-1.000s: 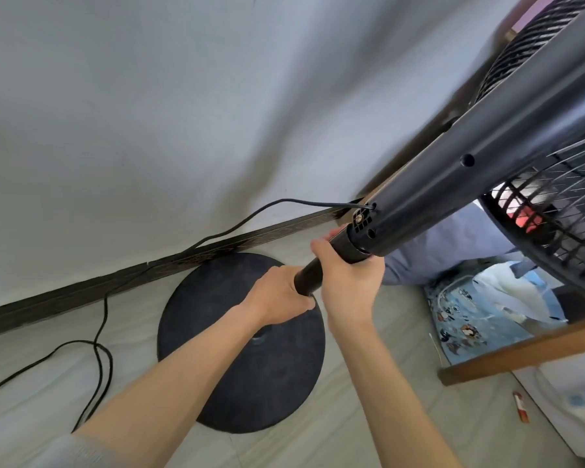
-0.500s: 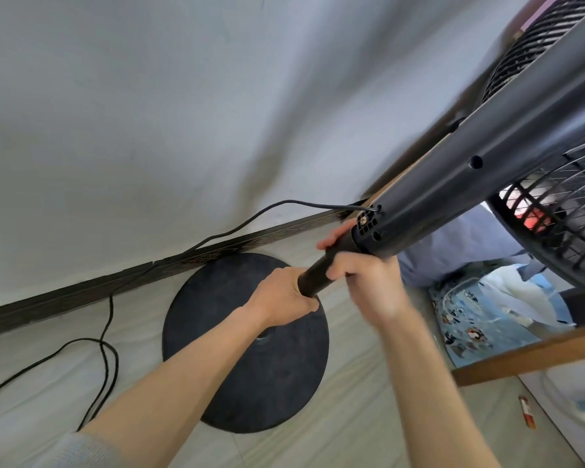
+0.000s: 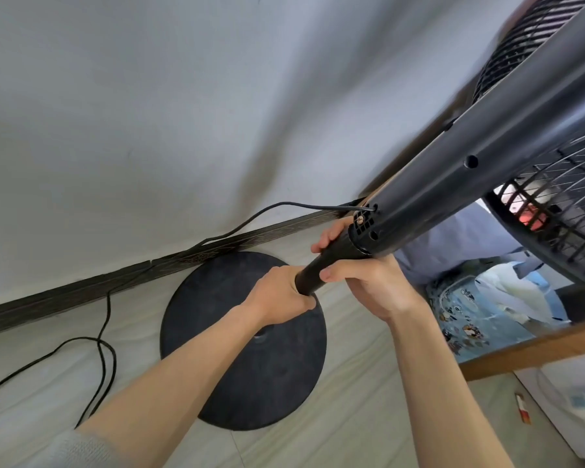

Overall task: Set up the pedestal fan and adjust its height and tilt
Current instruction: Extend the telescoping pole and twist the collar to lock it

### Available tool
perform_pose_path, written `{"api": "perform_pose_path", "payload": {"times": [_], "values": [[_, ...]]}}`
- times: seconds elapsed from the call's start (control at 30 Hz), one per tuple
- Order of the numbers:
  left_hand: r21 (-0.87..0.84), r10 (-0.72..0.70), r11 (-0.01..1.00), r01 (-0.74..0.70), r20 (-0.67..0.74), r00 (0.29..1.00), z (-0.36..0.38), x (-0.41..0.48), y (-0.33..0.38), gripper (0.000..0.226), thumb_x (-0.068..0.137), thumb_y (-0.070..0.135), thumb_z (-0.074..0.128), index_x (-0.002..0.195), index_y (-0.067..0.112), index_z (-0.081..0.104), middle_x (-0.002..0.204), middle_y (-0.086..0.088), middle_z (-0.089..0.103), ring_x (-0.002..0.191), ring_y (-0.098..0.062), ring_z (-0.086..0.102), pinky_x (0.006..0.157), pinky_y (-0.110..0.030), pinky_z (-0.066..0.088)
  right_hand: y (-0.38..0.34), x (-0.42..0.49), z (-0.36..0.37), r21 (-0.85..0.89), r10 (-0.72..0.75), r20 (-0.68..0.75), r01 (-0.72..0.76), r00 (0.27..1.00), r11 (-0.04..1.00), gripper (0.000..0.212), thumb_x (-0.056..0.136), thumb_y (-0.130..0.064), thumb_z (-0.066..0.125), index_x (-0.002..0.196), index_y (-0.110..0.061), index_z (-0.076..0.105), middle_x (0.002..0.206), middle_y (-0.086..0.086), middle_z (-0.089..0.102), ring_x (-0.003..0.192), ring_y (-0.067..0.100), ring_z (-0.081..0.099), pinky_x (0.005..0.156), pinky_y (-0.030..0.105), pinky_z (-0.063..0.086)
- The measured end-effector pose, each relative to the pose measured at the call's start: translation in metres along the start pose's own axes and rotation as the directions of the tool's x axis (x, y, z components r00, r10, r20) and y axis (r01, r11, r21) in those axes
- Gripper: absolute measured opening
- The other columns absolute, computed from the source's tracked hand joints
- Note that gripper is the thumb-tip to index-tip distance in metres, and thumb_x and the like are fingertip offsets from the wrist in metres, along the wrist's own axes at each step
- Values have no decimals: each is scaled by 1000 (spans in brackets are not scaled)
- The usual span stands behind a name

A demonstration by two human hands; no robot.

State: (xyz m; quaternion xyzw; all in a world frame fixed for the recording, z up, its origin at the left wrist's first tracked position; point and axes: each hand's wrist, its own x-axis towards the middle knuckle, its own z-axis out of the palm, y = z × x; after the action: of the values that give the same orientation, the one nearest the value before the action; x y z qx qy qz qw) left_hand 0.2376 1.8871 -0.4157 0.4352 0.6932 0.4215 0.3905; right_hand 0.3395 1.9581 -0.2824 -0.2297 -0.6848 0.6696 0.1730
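Note:
The black pedestal fan stands on its round base (image 3: 250, 376) on the floor by the wall. Its thin pole (image 3: 321, 268) rises toward me into a thick black column (image 3: 480, 163). The wire fan cage (image 3: 561, 204) shows at the right edge, with a red part behind the grille. My left hand (image 3: 281, 295) is closed around the pole low down. My right hand (image 3: 368, 285) wraps the pole just under the column's lower end, fingers curled round the far side. A black power cord (image 3: 284, 206) leaves the column's lower end.
The cord trails down along the dark skirting board (image 3: 81, 292) and loops on the pale floor (image 3: 105, 359) at the left. At the right are a wooden furniture rail (image 3: 534, 349), a patterned blue mat (image 3: 466, 319), grey cloth, white items and a small red-and-white object (image 3: 523, 408).
My right hand has turned around the pole under the column, from a closed fist on top to a grip with the fingers reaching round it. My left hand has kept its hold.

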Motion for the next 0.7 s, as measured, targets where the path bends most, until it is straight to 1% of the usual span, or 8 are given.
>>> {"api": "perform_pose_path", "payload": {"times": [0.03, 0.1, 0.17, 0.23, 0.33, 0.43, 0.53, 0.7], "values": [[5, 1, 1000, -1, -2, 1000, 0, 0, 1, 18, 61, 36, 67, 65, 48, 55, 64, 7, 63, 60, -17, 63, 58, -40, 51, 2, 0, 0, 13, -1, -48, 1, 999, 1000, 43, 58, 15, 66, 79, -22, 67, 85, 0, 67, 92, 23, 62, 82, 36, 51], [7, 7, 1000, -7, -1, 1000, 0, 0, 1, 16, 61, 35, 66, 64, 46, 55, 61, 8, 62, 57, -16, 61, 58, -39, 51, 11, -2, 16, -16, -42, -310, 39, 950, 999, 33, 63, 8, 73, 82, -18, 68, 84, -2, 69, 87, 17, 66, 78, 28, 53], [-15, 19, 1000, -19, 1, 1000, 0, 2, 0, 18, 65, 34, 68, 62, 46, 55, 58, 11, 60, 54, -10, 57, 56, -35, 48, 23, -5, 38, -86, -94, -582, 53, 808, 995, 30, 71, -5, 84, 94, -15, 67, 87, -8, 72, 85, 8, 69, 76, 21, 54], [-29, 44, 999, -44, 3, 999, 1, 2, -1, 19, 69, 38, 68, 60, 47, 54, 55, 15, 59, 50, -6, 53, 54, -28, 42, 31, -5, 55, -89, -96, -712, 46, 695, 995, 49, 77, -17, 87, 119, -13, 62, 108, -5, 74, 102, 11, 70, 91, 30, 56], [-38, 84, 996, -84, 1, 996, 1, 0, 0, 10, 67, 50, 61, 60, 48, 54, 57, 21, 60, 51, -3, 53, 54, -23, 37, 31, -3, 63, -82, -81, -757, 29, 648, 996, 61, 81, -26, 85, 133, -14, 55, 124, 5, 69, 115, 17, 66, 105, 43, 51], [-27, 64, 998, -64, -8, 998, 1, 1, -2, 17, 71, 41, 67, 63, 49, 55, 57, 21, 59, 52, -4, 54, 55, -24, 39, 31, -5, 62, -173, -148, -760, 22, 632, 985, 44, 78, -35, 86, 114, -28, 62, 112, -6, 65, 102, 4, 66, 97, 33, 55], [-10, 35, 999, -35, 2, 999, 2, 3, -4, 25, 71, 35, 73, 64, 51, 56, 58, 18, 61, 55, -7, 57, 56, -27, 44, 30, -14, 55, -294, -247, -776, 14, 581, 956, 47, 69, -46, 88, 103, -34, 58, 109, -11, 59, 104, 5, 62, 92, 25, 52], [-24, -2, 1000, 2, 17, 1000, 1, 2, 1, 20, 63, 34, 68, 67, 51, 57, 62, 9, 62, 59, -13, 62, 58, -30, 49, 18, -30, 35, -338, -223, -695, -36, 683, 941, 43, 72, -36, 91, 105, -26, 64, 103, -11, 74, 103, 9, 68, 95, 36, 55]]}}
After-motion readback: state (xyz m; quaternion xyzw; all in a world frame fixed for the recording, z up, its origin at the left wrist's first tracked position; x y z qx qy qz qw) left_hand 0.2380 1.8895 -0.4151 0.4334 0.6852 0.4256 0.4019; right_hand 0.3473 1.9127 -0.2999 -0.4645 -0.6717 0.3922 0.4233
